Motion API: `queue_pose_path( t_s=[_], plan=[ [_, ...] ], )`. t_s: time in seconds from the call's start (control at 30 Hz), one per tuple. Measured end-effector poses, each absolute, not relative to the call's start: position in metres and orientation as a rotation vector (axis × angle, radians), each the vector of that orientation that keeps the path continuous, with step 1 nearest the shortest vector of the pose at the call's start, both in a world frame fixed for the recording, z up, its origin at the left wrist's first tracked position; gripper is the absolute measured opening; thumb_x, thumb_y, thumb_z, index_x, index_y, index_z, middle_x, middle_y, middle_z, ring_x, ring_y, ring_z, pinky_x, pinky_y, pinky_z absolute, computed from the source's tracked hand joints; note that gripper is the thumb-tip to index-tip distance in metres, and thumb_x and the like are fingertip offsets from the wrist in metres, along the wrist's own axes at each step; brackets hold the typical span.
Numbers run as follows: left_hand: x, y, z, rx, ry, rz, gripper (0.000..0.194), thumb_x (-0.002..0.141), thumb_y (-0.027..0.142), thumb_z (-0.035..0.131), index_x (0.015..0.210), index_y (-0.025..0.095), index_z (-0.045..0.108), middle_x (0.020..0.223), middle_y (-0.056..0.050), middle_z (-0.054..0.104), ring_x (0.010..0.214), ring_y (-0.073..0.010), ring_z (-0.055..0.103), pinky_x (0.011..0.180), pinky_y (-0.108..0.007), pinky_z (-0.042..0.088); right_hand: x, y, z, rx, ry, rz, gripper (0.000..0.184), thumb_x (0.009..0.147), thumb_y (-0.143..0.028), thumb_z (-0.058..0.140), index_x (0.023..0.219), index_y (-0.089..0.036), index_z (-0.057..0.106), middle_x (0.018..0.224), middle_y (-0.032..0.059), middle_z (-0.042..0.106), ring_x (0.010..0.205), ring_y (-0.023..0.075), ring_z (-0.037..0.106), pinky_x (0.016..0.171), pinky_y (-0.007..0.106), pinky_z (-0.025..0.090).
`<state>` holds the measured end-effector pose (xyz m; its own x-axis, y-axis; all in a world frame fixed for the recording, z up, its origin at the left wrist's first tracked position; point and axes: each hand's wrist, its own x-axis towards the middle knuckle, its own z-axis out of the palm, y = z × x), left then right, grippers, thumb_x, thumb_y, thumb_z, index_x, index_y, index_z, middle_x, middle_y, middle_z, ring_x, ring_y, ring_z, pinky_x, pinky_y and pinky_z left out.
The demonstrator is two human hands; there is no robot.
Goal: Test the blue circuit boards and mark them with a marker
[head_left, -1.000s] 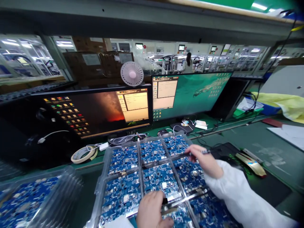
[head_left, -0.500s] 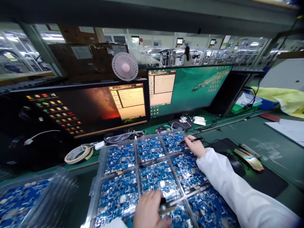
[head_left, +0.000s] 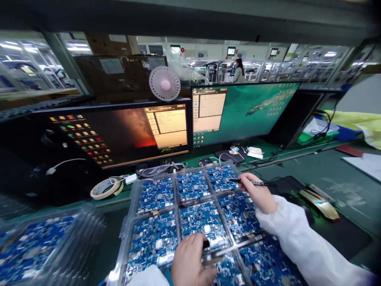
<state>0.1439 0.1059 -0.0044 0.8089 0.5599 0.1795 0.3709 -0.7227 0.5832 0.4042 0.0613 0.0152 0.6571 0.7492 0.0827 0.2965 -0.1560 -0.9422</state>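
Far left, a stack of clear trays (head_left: 80,238); then a tape roll (head_left: 118,188). Before me a divided tray (head_left: 124,238) of blue circuit boards (head_left: 196,222) lies on the green surface (head_left: 324,171). My left hand (head_left: 190,262) curls over its near part — whether gripping the dark piece (head_left: 206,243) there (half hidden), I cannot tell. My right hand (head_left: 256,190) pinches a black pen (head_left: 257,183), its tip at the far right board (head_left: 222,178).

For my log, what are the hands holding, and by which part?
Right hand: black pen-like tool, near its tip. Left hand: hold on the small black piece unclear.
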Motion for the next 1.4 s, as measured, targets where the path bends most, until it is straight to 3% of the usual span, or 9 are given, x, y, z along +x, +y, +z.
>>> queue_pose_path(
  t_s=[0.13, 0.27, 0.67, 1.0, 1.17, 1.4],
  plan=[
    [0.143, 0.102, 0.001, 2.384, 0.752, 0.593, 0.073, 0.069, 0.073, 0.006, 0.095, 0.016, 0.044, 0.081, -0.009, 0.055, 0.074, -0.0229, 0.054, 0.062, -0.034, 0.043, 0.348, 0.035, 0.030, -1.442, -0.916, 0.946, 0.028, 0.074, -0.039, 0.051, 0.089, -0.016, 0.056, 0.075, 0.0043, 0.059, 0.066, 0.0137, 0.053, 0.058, 0.025, 0.041],
    [0.141, 0.101, 0.001, 2.390, 0.759, 0.617, 0.070, 0.072, 0.070, 0.007, 0.099, 0.015, 0.042, 0.084, -0.010, 0.055, 0.077, -0.0236, 0.054, 0.066, -0.036, 0.043, 0.315, 0.023, 0.028, -1.349, -0.797, 1.141, 0.029, 0.077, -0.042, 0.046, 0.077, -0.016, 0.058, 0.063, 0.0022, 0.057, 0.058, 0.0122, 0.052, 0.053, 0.023, 0.039],
    [0.141, 0.101, 0.001, 2.424, 0.722, 0.614, 0.071, 0.071, 0.071, 0.007, 0.093, 0.016, 0.046, 0.081, -0.009, 0.055, 0.075, -0.0236, 0.053, 0.066, -0.038, 0.042, 0.301, 0.031, 0.020, -1.461, -0.826, 1.126, 0.035, 0.075, -0.048, 0.045, 0.072, -0.015, 0.057, 0.057, 0.0010, 0.056, 0.053, 0.0120, 0.052, 0.051, 0.023, 0.038],
    [0.144, 0.104, -0.001, 2.566, 0.678, 0.601, 0.073, 0.071, 0.071, 0.006, 0.088, 0.016, 0.050, 0.076, -0.009, 0.056, 0.070, -0.0236, 0.054, 0.062, -0.037, 0.042, 0.296, 0.031, 0.033, -1.624, -1.042, 1.015, 0.024, 0.078, -0.034, 0.042, 0.072, -0.017, 0.057, 0.063, 0.0000, 0.056, 0.057, 0.0116, 0.053, 0.055, 0.023, 0.042],
    [0.143, 0.105, -0.004, 2.616, 0.615, 0.623, 0.069, 0.073, 0.069, 0.006, 0.084, 0.017, 0.051, 0.073, -0.007, 0.056, 0.068, -0.0215, 0.054, 0.061, -0.034, 0.042, 0.290, 0.033, 0.028, -1.588, -1.090, 1.081, 0.023, 0.080, -0.036, 0.039, 0.082, -0.018, 0.055, 0.060, -0.0020, 0.052, 0.055, 0.0105, 0.050, 0.053, 0.022, 0.041],
    [0.141, 0.098, 0.020, 2.593, 0.616, 0.716, 0.082, 0.067, 0.071, -0.009, 0.067, 0.017, 0.053, 0.057, -0.006, 0.054, 0.053, -0.0209, 0.052, 0.048, -0.031, 0.037, 0.269, 0.032, 0.027, -1.594, -1.249, 0.932, 0.033, 0.085, -0.035, 0.028, 0.111, -0.024, 0.045, 0.080, 0.0003, 0.054, 0.076, 0.0135, 0.051, 0.073, 0.028, 0.041]
  ],
)
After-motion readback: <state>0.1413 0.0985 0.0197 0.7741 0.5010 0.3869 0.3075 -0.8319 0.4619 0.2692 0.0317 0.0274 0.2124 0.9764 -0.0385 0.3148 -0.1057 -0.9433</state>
